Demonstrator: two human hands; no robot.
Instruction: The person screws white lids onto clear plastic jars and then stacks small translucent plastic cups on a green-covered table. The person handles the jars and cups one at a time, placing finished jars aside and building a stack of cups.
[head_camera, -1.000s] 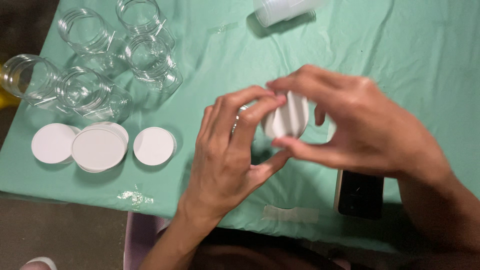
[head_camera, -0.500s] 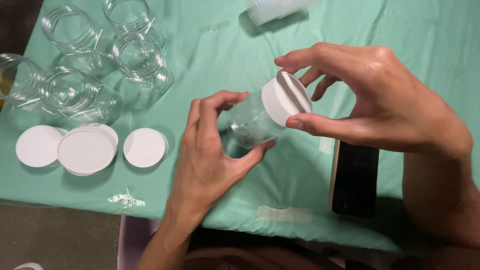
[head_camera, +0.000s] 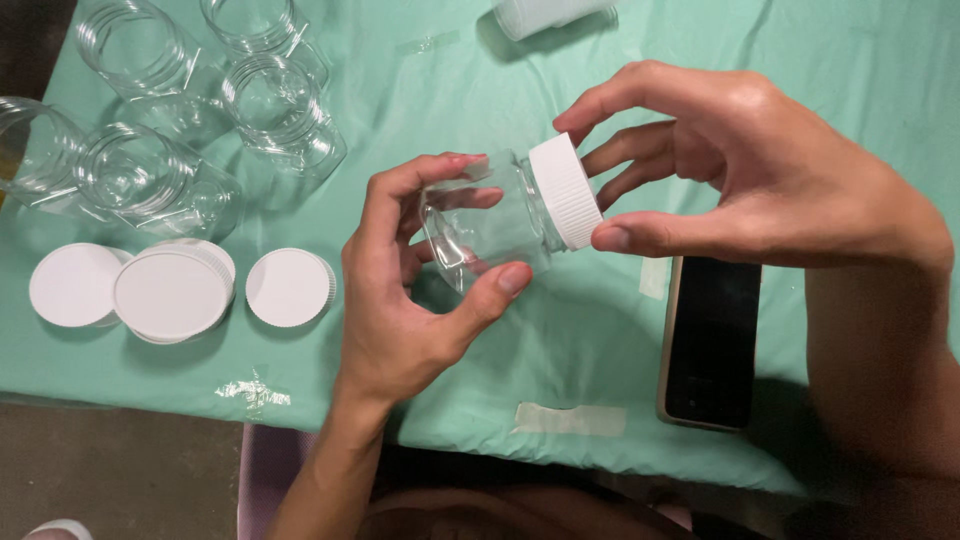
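A small clear plastic jar (head_camera: 488, 225) lies sideways in the air above the green cloth. My left hand (head_camera: 405, 290) cups its body from below and behind. A white ribbed lid (head_camera: 566, 190) sits on the jar's mouth, pointing right. My right hand (head_camera: 745, 170) pinches that lid between thumb and forefinger. Several empty clear jars (head_camera: 150, 175) without lids stand at the upper left. Loose white lids (head_camera: 172, 293) lie in a row below them, one more lid (head_camera: 290, 288) just left of my left wrist.
A dark phone (head_camera: 712, 340) lies face up under my right wrist near the table's front edge. The green cloth (head_camera: 420, 80) is taped down with a strip of tape (head_camera: 568, 418). Another pale container (head_camera: 545, 15) lies at the top edge.
The jar has turned so its side faces me and the lid's rim shows edge-on. Both hands have shifted slightly right and apart, with my right fingers still on the lid.
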